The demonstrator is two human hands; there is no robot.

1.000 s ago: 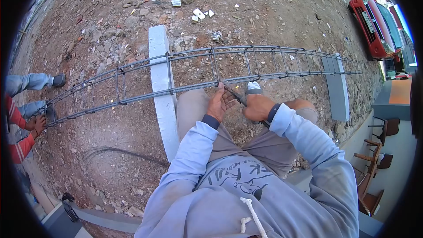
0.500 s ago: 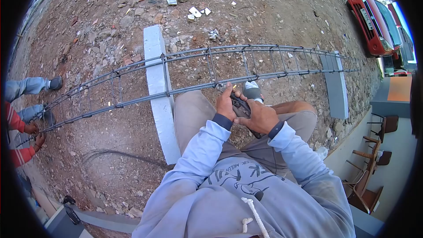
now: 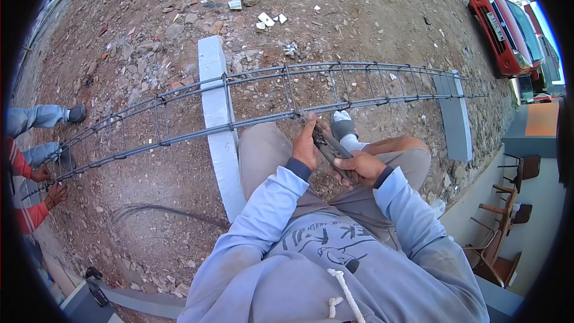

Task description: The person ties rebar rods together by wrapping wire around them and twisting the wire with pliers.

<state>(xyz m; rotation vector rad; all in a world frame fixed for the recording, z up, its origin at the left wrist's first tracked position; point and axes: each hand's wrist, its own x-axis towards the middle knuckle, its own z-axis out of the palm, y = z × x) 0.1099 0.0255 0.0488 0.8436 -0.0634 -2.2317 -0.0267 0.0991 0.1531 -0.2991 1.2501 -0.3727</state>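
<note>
Frame centre: right hand grip closed round dark hand tool; left hand against it, can't tell its grip. Rebar cage just above, crossing white block; red car upper right.

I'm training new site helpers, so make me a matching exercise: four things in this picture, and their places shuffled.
1. Long grey steel-bar cage
2. Dark metal hand tool
3. Red car
4. Thin dark wires

A. Held in the person's right hand
B. Lower left, on brown stony ground
C. Upper right of the view
D. Across two pale rectangular beams

Pairs: 1-D, 2-A, 3-C, 4-B
</note>
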